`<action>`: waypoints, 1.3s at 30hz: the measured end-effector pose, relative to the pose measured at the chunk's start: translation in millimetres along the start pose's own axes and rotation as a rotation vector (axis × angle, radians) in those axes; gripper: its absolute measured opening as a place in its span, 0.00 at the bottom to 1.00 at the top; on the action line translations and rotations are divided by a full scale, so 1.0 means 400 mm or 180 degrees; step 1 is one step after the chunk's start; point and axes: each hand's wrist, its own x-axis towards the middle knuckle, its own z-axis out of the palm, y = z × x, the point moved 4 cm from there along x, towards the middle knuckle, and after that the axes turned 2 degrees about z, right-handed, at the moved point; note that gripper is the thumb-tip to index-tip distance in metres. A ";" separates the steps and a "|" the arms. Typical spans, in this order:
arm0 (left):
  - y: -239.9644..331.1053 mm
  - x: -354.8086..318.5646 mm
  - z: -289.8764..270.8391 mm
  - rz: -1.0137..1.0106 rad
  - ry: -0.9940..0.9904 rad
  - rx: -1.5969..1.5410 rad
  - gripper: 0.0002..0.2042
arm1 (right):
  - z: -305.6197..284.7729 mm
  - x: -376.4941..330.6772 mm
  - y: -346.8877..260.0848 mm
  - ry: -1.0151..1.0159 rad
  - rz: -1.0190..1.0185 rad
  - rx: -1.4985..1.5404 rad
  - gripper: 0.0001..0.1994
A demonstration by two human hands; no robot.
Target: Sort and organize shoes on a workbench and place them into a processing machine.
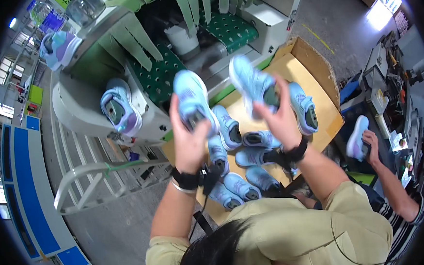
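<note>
You see even, bright indoor light; a window (383, 6) glares white upper right. Fisheye bends edges, corners go black. Raised hands show slight motion blur.

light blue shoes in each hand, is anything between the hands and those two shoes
No. The left hand already grips one light blue shoe, and the right hand grips the other shoe. Both are held up over the cardboard tray of more shoes, fingers directly on them, nothing between.

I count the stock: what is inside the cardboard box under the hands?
The cardboard box holds light blue shoes lying loose. The left hand, right hand and the person's body cover part of it.
</note>
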 end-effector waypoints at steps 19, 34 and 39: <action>-0.069 0.549 -0.169 -0.0133 0.1173 0.2672 0.36 | 0.133 0.533 -0.040 -0.0676 -0.0617 -0.1454 0.35; -0.159 -0.285 -0.224 -0.0721 0.0346 0.2884 0.21 | 0.217 -0.006 0.389 -0.1938 0.1363 -0.0232 0.36; -0.062 -0.157 -0.164 0.0027 -0.0018 0.2912 0.18 | 0.000 0.071 0.269 -0.1580 0.0331 -0.0413 0.32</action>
